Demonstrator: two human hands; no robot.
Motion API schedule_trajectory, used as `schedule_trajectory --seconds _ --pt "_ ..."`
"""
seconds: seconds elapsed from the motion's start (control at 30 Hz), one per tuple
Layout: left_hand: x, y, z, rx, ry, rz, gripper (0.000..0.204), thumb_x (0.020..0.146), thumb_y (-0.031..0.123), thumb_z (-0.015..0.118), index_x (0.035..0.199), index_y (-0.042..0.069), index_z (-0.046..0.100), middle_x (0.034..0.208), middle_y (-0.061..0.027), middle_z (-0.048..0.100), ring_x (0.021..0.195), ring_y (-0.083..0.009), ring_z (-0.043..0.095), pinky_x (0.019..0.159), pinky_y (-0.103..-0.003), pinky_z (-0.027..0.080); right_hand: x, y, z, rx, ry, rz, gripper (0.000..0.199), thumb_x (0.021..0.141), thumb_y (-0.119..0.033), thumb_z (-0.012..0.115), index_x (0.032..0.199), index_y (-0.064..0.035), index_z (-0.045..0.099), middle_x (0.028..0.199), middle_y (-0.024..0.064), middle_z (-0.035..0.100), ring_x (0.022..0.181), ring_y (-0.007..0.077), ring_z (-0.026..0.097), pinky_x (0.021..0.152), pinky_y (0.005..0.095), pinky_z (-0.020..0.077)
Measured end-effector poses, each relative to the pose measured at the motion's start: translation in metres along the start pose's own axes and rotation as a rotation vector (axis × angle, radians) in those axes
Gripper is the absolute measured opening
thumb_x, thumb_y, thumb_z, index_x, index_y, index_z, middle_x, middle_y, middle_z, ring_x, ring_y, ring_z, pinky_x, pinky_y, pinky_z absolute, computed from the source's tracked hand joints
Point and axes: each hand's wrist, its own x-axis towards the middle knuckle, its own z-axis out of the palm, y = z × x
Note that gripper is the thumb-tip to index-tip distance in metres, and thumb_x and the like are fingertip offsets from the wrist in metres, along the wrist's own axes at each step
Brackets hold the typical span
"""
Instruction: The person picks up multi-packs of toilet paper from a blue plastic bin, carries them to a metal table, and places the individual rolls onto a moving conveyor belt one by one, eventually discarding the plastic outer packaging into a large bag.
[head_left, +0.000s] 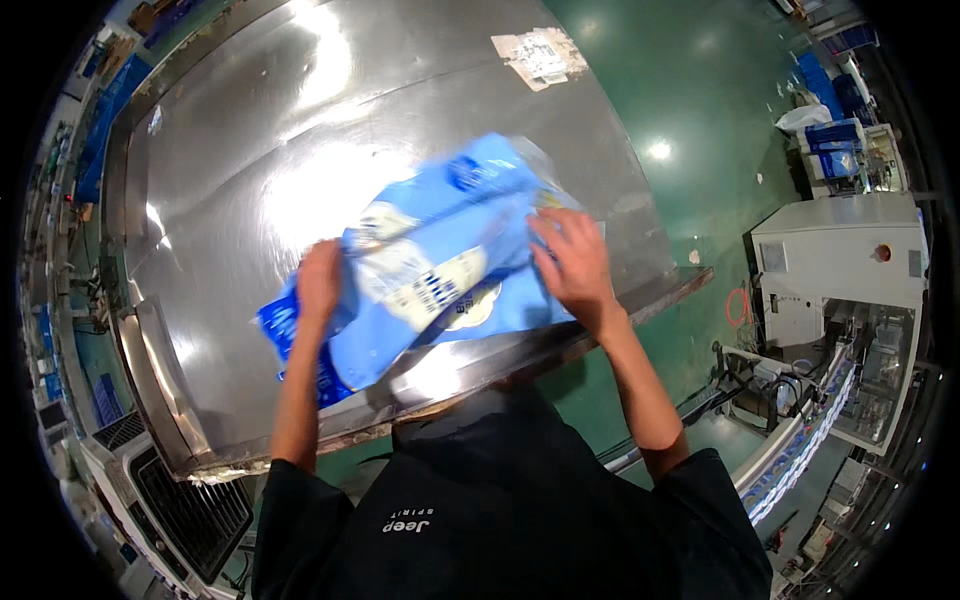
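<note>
Light blue plastic packaging bags (pixel 420 265) with dark blue ends and pale printed patches lie at the near edge of a metal table. They look layered or folded over, and I cannot tell how many there are. At the left side of the bags, my left hand (pixel 320 281) is closed with its fingers curled round the edge, its fingertips partly hidden. My right hand (pixel 578 262) rests on the right part of the bags, thumb and fingers apart. Some motion blur softens the upper end of the bags.
The metal table (pixel 230 110) has a raised rim on the left and a worn label (pixel 540 57) at the far right. A white machine (pixel 840 260) with a conveyor (pixel 800 440) stands on the green floor to the right. At lower left sits a unit with a black grille (pixel 190 515).
</note>
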Motion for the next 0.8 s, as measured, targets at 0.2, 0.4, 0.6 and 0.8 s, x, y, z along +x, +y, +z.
schedule_trajectory --seconds 0.2,0.4,0.6,0.8 --pt "-0.119 -0.167 -0.113 -0.059 0.072 -0.393 0.016 0.098 0.012 0.061 0.106 -0.001 0.064 0.095 -0.0193 0.064 0.091 -0.0379 0.064 0.081 -0.043 0.05 -0.067 0.048 0.015 -0.038 0.001 0.368 0.028 0.09 -0.011 0.068 0.117 -0.0047 0.068 0.111 0.0142 0.067 0.105 0.0344 0.061 0.091 0.0431 0.0498" --pt "-0.255 -0.208 -0.183 0.404 0.015 -0.849 0.03 0.094 0.013 0.063 0.121 -0.001 0.063 0.115 -0.0234 0.069 0.104 -0.0403 0.066 0.089 -0.044 0.051 -0.121 0.066 0.035 0.098 -0.223 0.442 0.02 0.093 -0.013 0.067 0.109 -0.0038 0.07 0.104 0.0159 0.07 0.098 0.0358 0.065 0.085 0.0443 0.0516" --pt "-0.135 -0.029 -0.087 -0.279 0.517 -0.733 0.037 0.091 0.001 0.062 0.128 0.001 0.064 0.118 -0.0173 0.07 0.111 -0.0328 0.066 0.1 -0.037 0.049 -0.09 0.032 0.104 0.312 -0.382 0.258 0.007 0.089 -0.01 0.067 0.093 -0.0043 0.07 0.091 0.0141 0.07 0.089 0.0355 0.066 0.077 0.0438 0.0529" --pt "-0.086 0.044 0.012 0.256 0.346 -0.884 0.033 0.101 0.036 0.056 0.102 0.004 0.064 0.09 -0.0232 0.07 0.088 -0.0428 0.067 0.081 -0.054 0.05 0.006 -0.078 0.2 0.445 -0.738 -0.23 0.02 0.095 -0.022 0.062 0.099 -0.0036 0.07 0.096 0.0166 0.07 0.094 0.0378 0.065 0.079 0.0486 0.0526"
